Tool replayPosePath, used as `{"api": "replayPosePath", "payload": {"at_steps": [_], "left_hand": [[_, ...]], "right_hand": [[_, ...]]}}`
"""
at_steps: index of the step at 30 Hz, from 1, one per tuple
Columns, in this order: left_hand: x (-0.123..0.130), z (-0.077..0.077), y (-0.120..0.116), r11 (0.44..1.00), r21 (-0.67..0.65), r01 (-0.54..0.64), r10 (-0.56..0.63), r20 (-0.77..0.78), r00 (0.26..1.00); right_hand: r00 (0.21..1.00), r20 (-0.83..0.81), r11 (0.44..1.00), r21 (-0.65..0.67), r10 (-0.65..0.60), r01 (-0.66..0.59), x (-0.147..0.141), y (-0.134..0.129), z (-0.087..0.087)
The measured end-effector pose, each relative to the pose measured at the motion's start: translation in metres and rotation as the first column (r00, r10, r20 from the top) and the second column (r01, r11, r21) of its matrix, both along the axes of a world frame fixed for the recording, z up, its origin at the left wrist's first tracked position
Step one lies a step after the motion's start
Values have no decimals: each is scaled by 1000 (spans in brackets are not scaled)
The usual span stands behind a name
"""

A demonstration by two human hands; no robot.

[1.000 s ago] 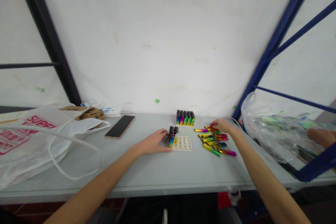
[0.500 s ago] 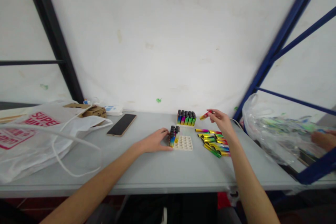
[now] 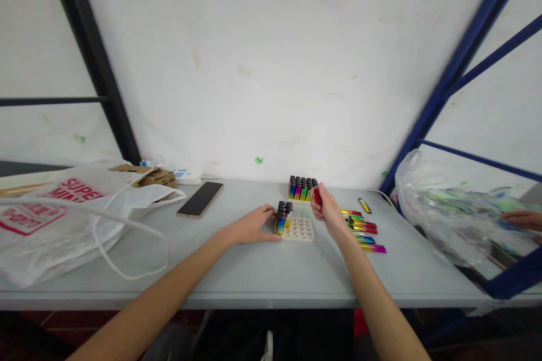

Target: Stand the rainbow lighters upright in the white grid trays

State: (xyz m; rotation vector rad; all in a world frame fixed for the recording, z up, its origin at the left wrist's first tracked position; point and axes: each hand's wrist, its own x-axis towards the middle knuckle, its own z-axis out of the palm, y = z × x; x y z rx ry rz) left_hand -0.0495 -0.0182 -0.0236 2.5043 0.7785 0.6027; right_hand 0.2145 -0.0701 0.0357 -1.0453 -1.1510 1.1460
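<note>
A white tray with round holes [image 3: 301,230] lies on the grey table, with several upright colourful lighters [image 3: 281,219] at its left end. My left hand [image 3: 256,225] rests beside them, thumb and fingers apart around the tray's left side. My right hand [image 3: 328,211] is raised just right of the tray, its fingers closed on a red lighter [image 3: 318,196]. Behind it stands a full block of black-topped lighters [image 3: 301,189]. A loose pile of shiny lighters [image 3: 364,227] lies to the right, partly hidden by my right hand.
A phone [image 3: 200,199] lies at the left, near a white plastic bag [image 3: 76,220] and a cardboard box [image 3: 158,178]. One yellow lighter [image 3: 365,206] lies apart at the back right. Clear plastic bags [image 3: 440,203] and another person's hand [image 3: 525,218] are at the far right.
My right hand has moved left and toward the tray with the lighter, whose body is now more upright. One yellow lighter now shows apart from the pile. My left hand stays beside the tray.
</note>
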Motion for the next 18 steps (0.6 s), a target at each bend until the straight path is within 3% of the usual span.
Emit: {"api": "replayPosePath", "payload": {"at_steps": [7, 12, 18], "left_hand": [[0, 0, 0, 1000, 1, -12, 12, 5, 1000], [0, 3, -1, 1000, -3, -8, 8, 6, 1000], [1, 5, -3, 1000, -23, -18, 18, -6, 1000]], "right_hand": [[997, 3, 989, -123, -81, 81, -10, 4, -8], [987, 59, 985, -88, -147, 152, -14, 3, -13], [985, 131, 991, -69, -109, 119, -11, 8, -17]]}}
